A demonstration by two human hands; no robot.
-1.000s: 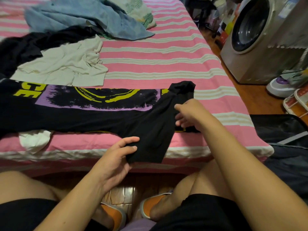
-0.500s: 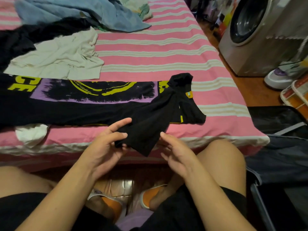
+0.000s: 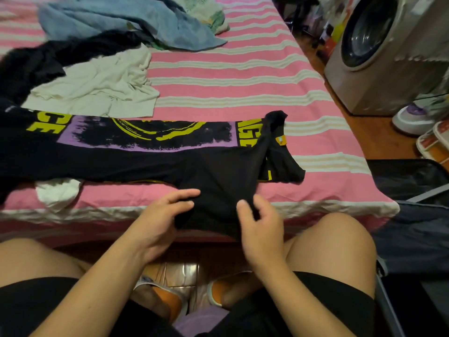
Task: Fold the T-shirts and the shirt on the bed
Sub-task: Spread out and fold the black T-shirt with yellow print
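- Lying across the near edge of the bed [image 3: 243, 76], a black T-shirt [image 3: 145, 161] with a yellow and purple print; one black part hangs over the edge towards the knees.
- White cloth [image 3: 57, 193] pokes out from under it at far left.
- Behind, left to right: a dark garment [image 3: 48, 59], a cream T-shirt [image 3: 97, 88], a blue shirt [image 3: 116, 18], all crumpled on the pink striped sheet.
- Left hand [image 3: 158, 224]: thumb and fingers pinch the left side of the hanging part.
- Right hand [image 3: 260, 227]: fingers curled, gripping its right side.
- Washing machine [image 3: 379, 52] on the floor at far right, apart from the bed.
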